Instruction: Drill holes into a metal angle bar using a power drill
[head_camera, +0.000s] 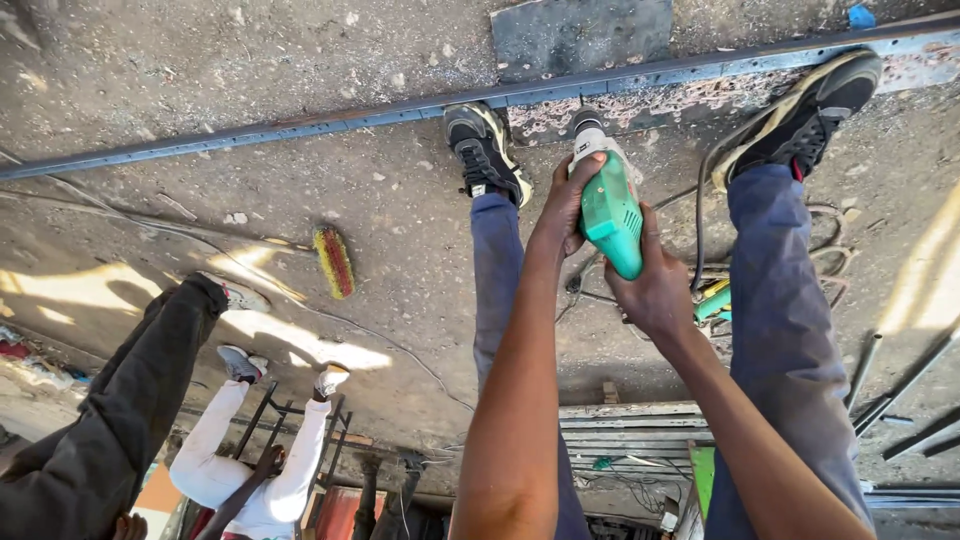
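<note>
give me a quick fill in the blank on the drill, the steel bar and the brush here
1. Both hands grip a ____ power drill.
2. The drill's nose points at a long steel bar lying on the ____.
3. The person's two ____ press on that bar, one either side of the drill.
4. Left of the left hand and right hand, a brush with red and ____ bristles lies on the ground.

Missing words: green; ground; shoes; yellow

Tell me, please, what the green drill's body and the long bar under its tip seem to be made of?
Green drill: body looks like moulded plastic, smooth and glossy with a soft sheen. Long bar: probably steel, dull grey with straight edges and rusty, pitted patches beside the tip.
</note>
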